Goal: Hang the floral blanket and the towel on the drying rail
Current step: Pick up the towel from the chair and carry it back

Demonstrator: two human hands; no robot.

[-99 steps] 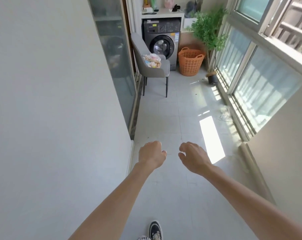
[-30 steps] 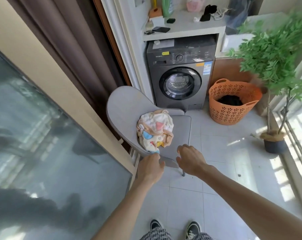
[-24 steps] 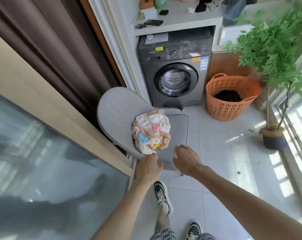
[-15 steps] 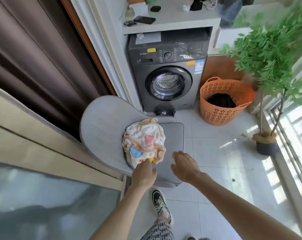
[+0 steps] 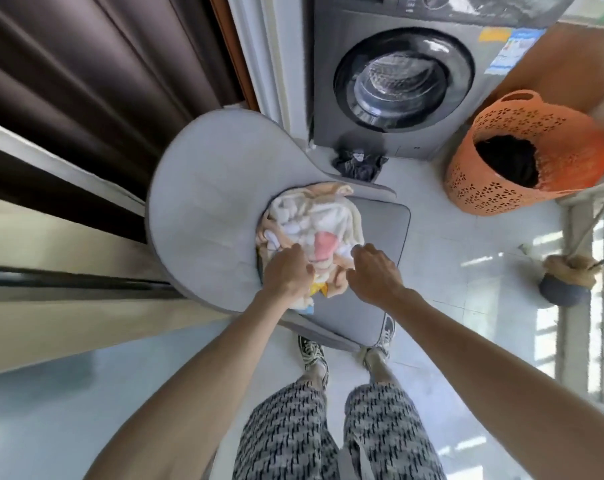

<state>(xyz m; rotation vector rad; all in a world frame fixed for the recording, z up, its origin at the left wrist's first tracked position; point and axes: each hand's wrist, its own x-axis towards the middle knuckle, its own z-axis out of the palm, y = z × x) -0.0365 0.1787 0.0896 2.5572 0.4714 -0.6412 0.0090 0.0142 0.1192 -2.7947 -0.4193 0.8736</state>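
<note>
A crumpled floral blanket (image 5: 312, 220), cream with pink, peach and yellow patches, lies bundled on the seat of a grey chair (image 5: 210, 209). I cannot tell a separate towel apart within the bundle. My left hand (image 5: 288, 271) presses on the bundle's near left edge with its fingers curled into the cloth. My right hand (image 5: 373, 271) reaches to the near right edge, fingers apart, tips touching the fabric. No drying rail shows in the view.
A grey washing machine (image 5: 404, 77) stands just behind the chair, with a dark cloth (image 5: 359, 164) on the floor before it. An orange laundry basket (image 5: 501, 192) holds dark laundry at right. A potted plant (image 5: 563, 289) stands by the window; brown curtains hang at left.
I have walked up to the chair and leaned over it. Both hands went from hovering in front of the seat to resting on the blanket bundle.
</note>
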